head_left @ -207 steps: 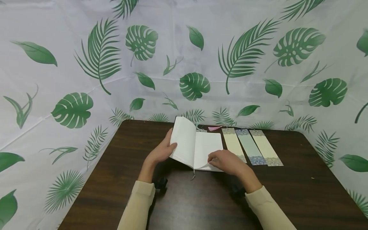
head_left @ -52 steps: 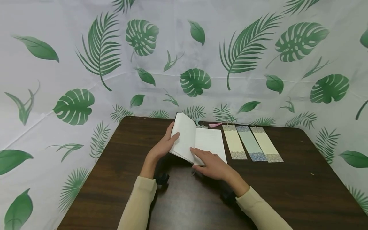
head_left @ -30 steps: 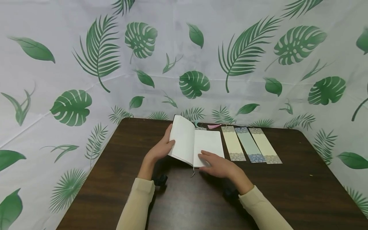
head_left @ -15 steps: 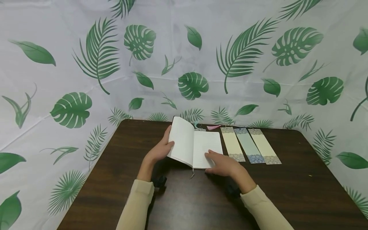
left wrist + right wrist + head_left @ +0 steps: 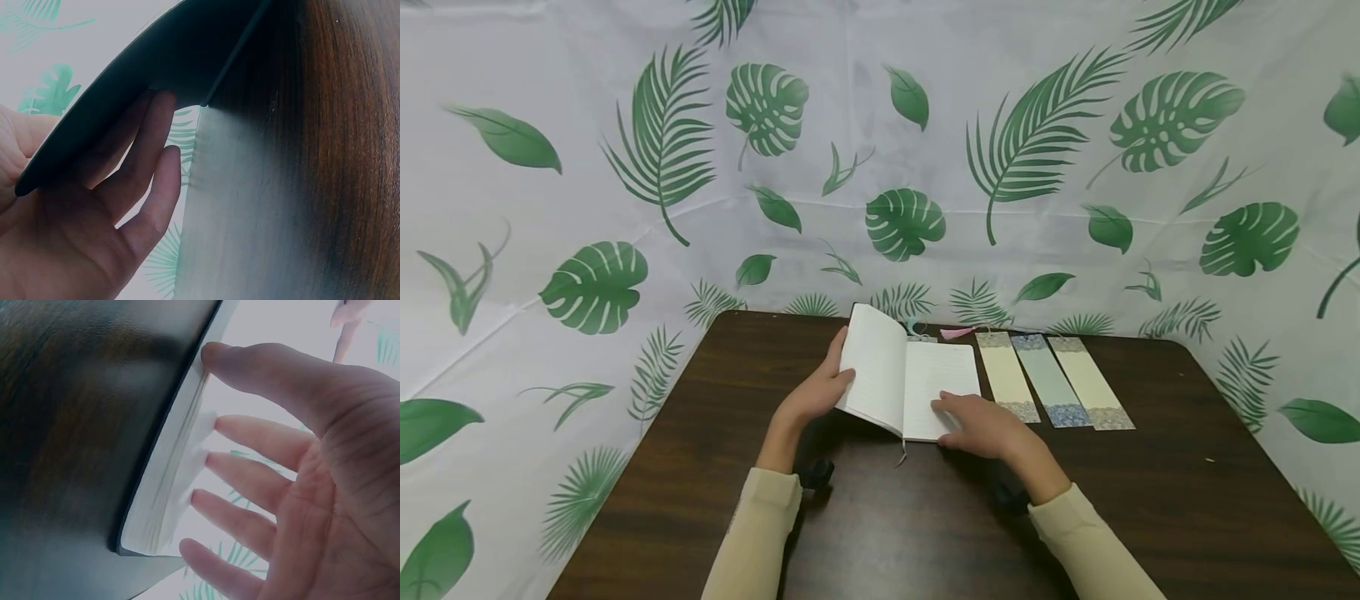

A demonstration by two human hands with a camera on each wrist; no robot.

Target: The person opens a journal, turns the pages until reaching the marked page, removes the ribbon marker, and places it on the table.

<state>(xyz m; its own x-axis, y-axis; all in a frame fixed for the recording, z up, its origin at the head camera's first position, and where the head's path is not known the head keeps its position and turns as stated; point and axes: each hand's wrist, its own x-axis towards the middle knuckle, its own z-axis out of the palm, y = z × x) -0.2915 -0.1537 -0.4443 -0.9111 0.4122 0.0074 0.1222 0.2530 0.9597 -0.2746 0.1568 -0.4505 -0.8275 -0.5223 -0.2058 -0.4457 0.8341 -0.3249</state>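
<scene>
A notebook with blank-looking pages and a dark cover lies open on the table, its left half tilted up. My left hand grips that raised half, thumb on the page and fingers behind the cover. In the left wrist view, the fingers spread beneath the dark cover. Over the lower part of the right page, my right hand has its fingertips touching the paper. The right wrist view shows its thumb at the edge of the page stack, pinching nothing. A thin ribbon hangs from the spine.
Right of the notebook lie a cream bookmark, a pale green one and another cream one. A pink tassel and a teal tassel lie behind. Leaf-printed cloth surrounds the dark table.
My right hand pinched the page's lower corner earlier, then lay near the spine, and has since slid right across the page. The left hand keeps its grip on the raised half.
</scene>
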